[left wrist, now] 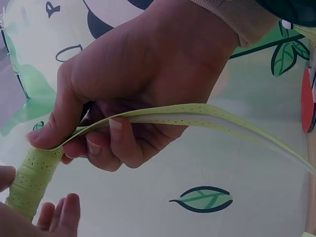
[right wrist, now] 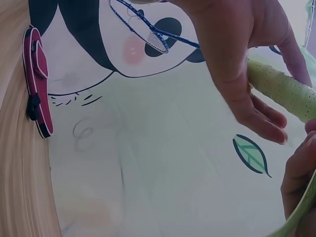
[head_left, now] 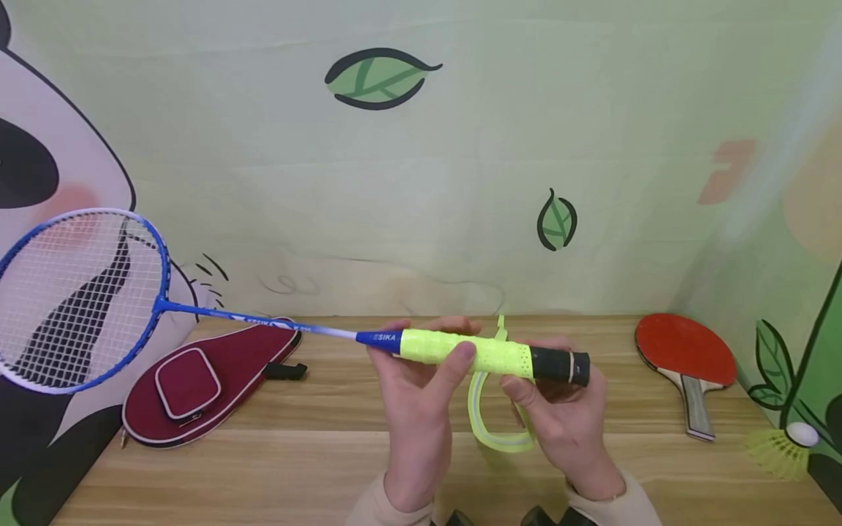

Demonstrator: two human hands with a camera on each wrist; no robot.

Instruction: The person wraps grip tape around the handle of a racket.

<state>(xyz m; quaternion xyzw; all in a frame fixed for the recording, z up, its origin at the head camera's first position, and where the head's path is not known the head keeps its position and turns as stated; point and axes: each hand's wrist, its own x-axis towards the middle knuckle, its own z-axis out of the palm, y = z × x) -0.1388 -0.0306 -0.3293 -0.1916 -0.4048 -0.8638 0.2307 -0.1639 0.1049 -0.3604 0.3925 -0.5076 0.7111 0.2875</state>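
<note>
A blue and white badminton racket [head_left: 378,341] is held across the front in the head view, its strung head to the left. Yellow perforated grip tape [head_left: 421,346] covers most of the handle, with black showing at the butt end. My left hand [head_left: 417,416] holds the wrapped handle from below, thumb on the near side and fingers behind. At the lower edge of the wrap, my right hand [head_left: 569,427] pinches the tape against the handle. From there the loose tape strip [left wrist: 212,111] passes along the right fingers in the left wrist view and hangs in a loop.
On the wooden table [head_left: 276,467] a dark red zipped racket case [head_left: 243,372] lies at the left. A red table tennis paddle [head_left: 687,351] rests at the right, with a yellow shuttlecock [head_left: 786,449] beyond it. A printed cloth [head_left: 460,183] hangs behind the table.
</note>
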